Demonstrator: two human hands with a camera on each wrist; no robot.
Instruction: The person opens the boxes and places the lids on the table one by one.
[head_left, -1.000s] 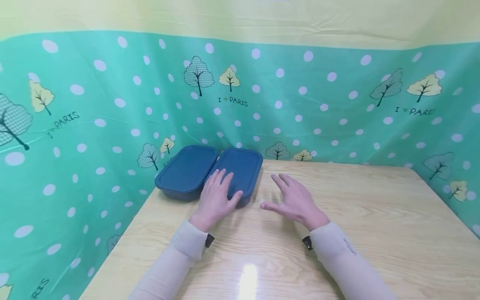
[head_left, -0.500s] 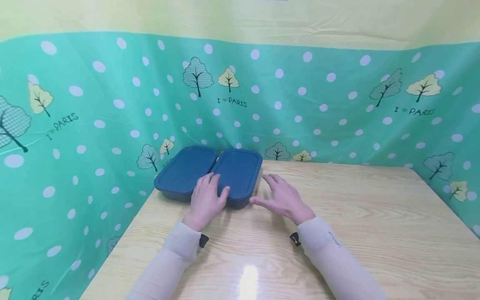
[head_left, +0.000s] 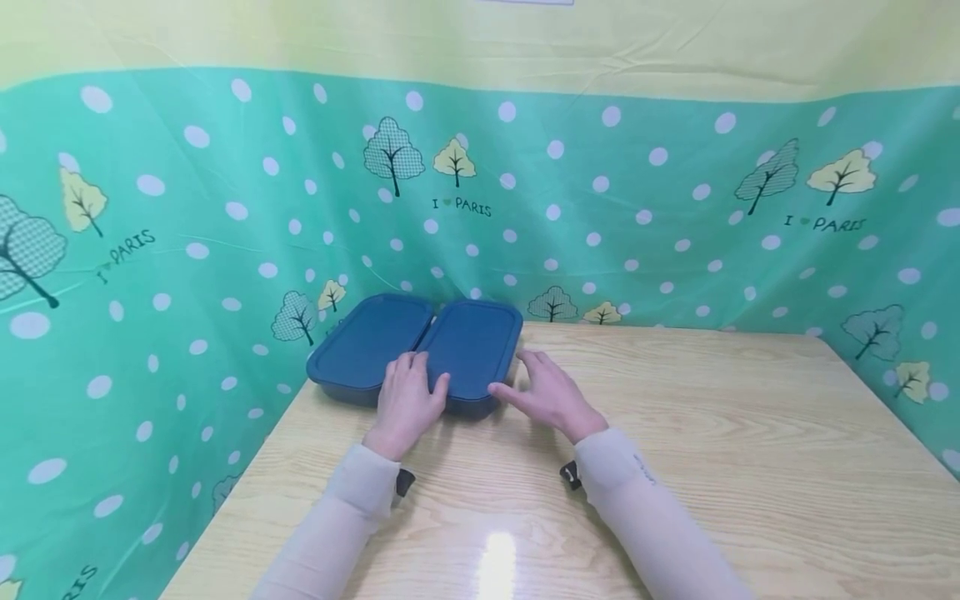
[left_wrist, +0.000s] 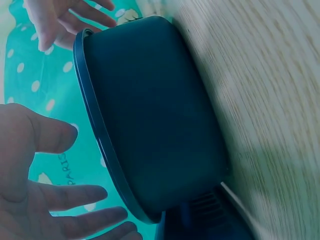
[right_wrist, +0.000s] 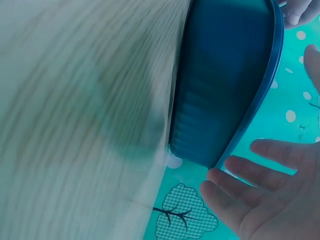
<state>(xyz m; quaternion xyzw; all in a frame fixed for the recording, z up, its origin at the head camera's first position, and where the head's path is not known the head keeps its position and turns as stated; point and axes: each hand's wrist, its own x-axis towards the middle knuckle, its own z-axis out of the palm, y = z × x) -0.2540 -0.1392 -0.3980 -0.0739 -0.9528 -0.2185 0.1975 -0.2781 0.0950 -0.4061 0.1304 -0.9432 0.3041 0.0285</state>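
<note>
Two dark blue lidded food containers stand side by side at the table's far left. My left hand [head_left: 407, 406] is at the near left corner of the right-hand container [head_left: 480, 342], its fingertips over the seam beside the left-hand container [head_left: 372, 337]. Across from it, my right hand [head_left: 551, 395] is close by that container's right edge, thumb near the front corner. In the left wrist view the left fingers [left_wrist: 75, 197] show a gap to the lid rim. The right fingers [right_wrist: 250, 172] appear spread by the rim in the right wrist view; contact there cannot be told.
The wood-grain table [head_left: 712, 450] stretches to the right and toward me. A green dotted curtain [head_left: 622, 208] with printed trees hangs behind and on both sides, close to the containers' far ends.
My right hand has moved left, up to the right-hand container's edge. My left hand has slid left off the lid's middle toward the seam. The containers have stayed put.
</note>
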